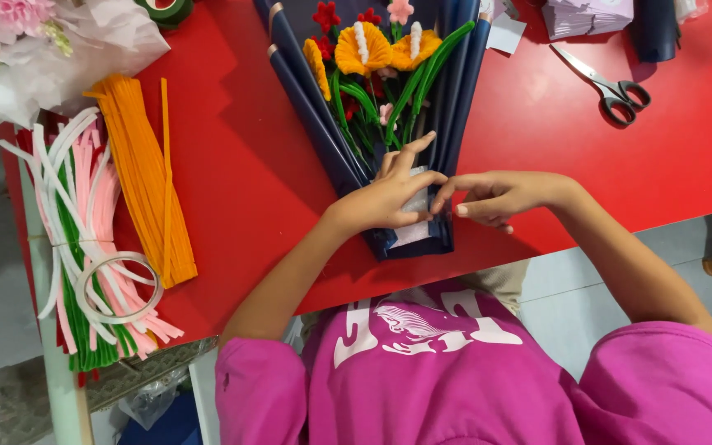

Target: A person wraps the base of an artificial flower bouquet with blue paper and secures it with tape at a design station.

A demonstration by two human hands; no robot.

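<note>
Nearest the camera, a person in a pink shirt leans over a red tabletop [241, 165]. The left hand [385, 198] lies flat, fingers spread, pressing the narrow lower end of a dark blue paper wrap [315, 124], touching a pale strip of tape [415, 206] there. The right hand [488, 196] comes in from the side, its thumb and forefinger pinched together on the edge of that strip, just beside the left fingertips. The wrap fans out away from the person and holds a bouquet of pipe-cleaner flowers [372, 53], orange, red and pink on green stems. To the left lie loose bundles of pipe cleaners: orange ones [146, 173], then white, pink and green ones [84, 247] with a roll of clear tape [117, 287] on top. Farther right, scissors [607, 82] lie on the tabletop, well apart from the hands.
</note>
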